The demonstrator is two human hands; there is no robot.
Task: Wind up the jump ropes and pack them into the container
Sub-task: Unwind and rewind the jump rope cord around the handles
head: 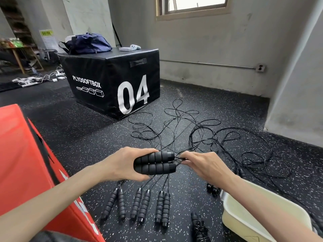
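Observation:
My left hand point(125, 163) grips two black foam jump-rope handles point(155, 163) side by side, held level above the floor. My right hand point(204, 165) pinches the thin black cord point(179, 158) just where it leaves the handles. Several more black handles point(139, 205) lie in pairs on the floor below, and their cords spread in a tangle point(201, 135) across the floor ahead. A cream plastic container point(244, 215) sits at the lower right, partly behind my right forearm. A wound rope point(199, 227) lies beside it on the floor.
A black plyo box marked 04 point(111, 84) stands ahead with a blue bag point(87, 43) on top. A red padded box point(26, 163) fills the left foreground. Grey walls close off the right and the back. The floor is black speckled rubber.

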